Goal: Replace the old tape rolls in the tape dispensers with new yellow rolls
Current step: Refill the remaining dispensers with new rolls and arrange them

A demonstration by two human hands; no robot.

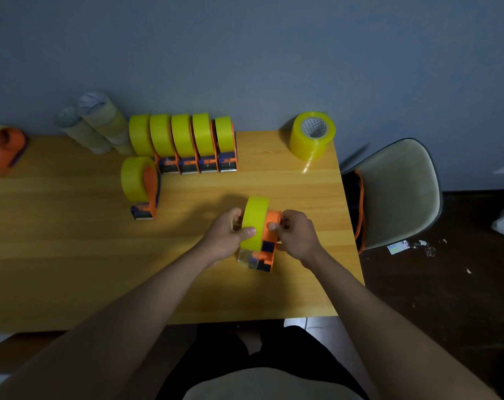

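Left hand (226,232) gripping yellow roll (255,220), right hand (295,233) holding orange dispenser (269,241) above table (71,255), row of loaded dispensers (187,142) behind, spare roll (312,135) at far right corner

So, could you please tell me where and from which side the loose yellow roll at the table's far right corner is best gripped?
Take the loose yellow roll from above: it stands on its flat end near the far right table corner, core opening facing up. Hook fingers into the core with the thumb on the outer wall. I judge the wall behind blocks a rear approach; both hands are currently occupied.
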